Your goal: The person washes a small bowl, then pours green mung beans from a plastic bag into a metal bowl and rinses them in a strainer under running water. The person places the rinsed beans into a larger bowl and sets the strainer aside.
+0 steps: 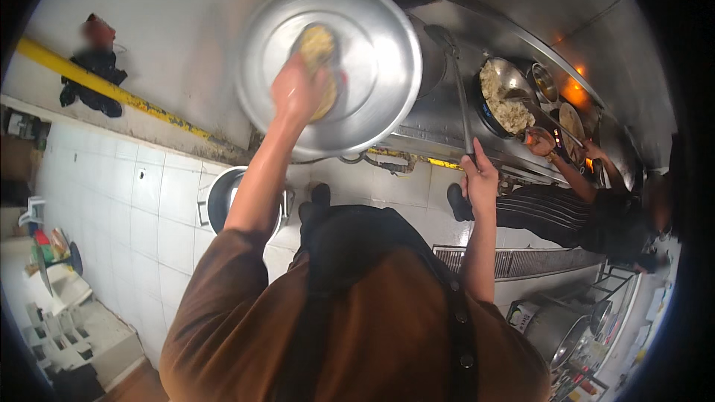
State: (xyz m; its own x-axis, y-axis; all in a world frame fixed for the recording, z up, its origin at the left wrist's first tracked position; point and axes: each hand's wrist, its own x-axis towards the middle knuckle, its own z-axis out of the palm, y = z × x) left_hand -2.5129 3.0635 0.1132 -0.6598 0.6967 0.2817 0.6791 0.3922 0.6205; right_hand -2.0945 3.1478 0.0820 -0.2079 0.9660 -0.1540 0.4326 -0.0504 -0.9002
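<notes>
In front of me is a large round silver metal lid (380, 97) with ringed ridges, over the left part of the stove. My left hand (296, 89), slightly blurred, is closed on a yellowish textured pad (318, 43) at the lid's middle. Whether the lid's handle lies under the pad is hidden. My right hand (479, 179) grips the end of a long-handled ladle (463, 97). The ladle slants away from me, its dark bowl at the far end beside a big round vessel (430, 67) partly covered by the lid.
To the right, another person's hand (539, 141) is by a wok (509, 78) of rice, near burner flames. A two-handled pot (222, 197) stands on the tiled floor at my left. A yellow pipe (141, 100) runs along the left wall; a floor grate (521, 263) lies at right.
</notes>
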